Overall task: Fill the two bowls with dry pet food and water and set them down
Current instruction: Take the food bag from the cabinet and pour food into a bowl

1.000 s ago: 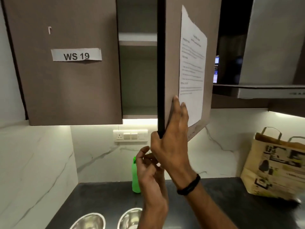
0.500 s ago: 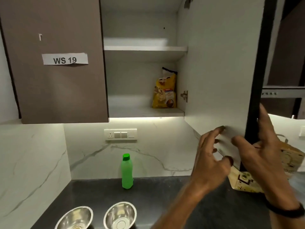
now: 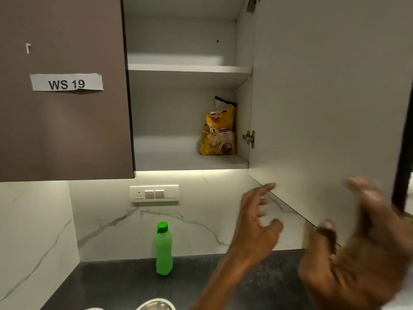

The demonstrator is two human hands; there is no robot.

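Head view: looked up into a wall cabinet above a kitchen counter. Met, far left, a closed brown cabinet door (image 3: pixel 67 135) bearing a paper label (image 3: pixel 66 82) printed "WS 19".

Found a green bottle (image 3: pixel 164 249) with a green screw cap standing upright on the dark counter (image 3: pixel 111 285), close to the marble backsplash (image 3: pixel 107 220) and below a white switch plate (image 3: pixel 154 193).

Spotted the pet food bag (image 3: pixel 218 130) upright on the lower shelf (image 3: pixel 174 159), tucked into the back right corner of the open compartment, just beside the door hinge (image 3: pixel 249 138). Noted a yellow pack with a dog pictured on the front, a red band beside the dog, and a pale, crumpled top edged in black.

Saw the left hand (image 3: pixel 257 220) raised below that shelf, fingers spread and relaxed, grasping nothing, well apart from the bag. Saw the open cabinet door (image 3: pixel 324 97) swung out on the right, pale inner face toward the camera.

Caught only the upper rim of one steel bowl (image 3: pixel 156 304) at the bottom edge, the rest cut off. Could not tell whether a pale sliver further left along that edge belonged to a second bowl. Could not read the bag's small print. Made out the right hand (image 3: pixel 362 242) only as a heavy blur before the door's lower corner, fingers stretched out and released, holding nothing; could not tell whether touching the door.
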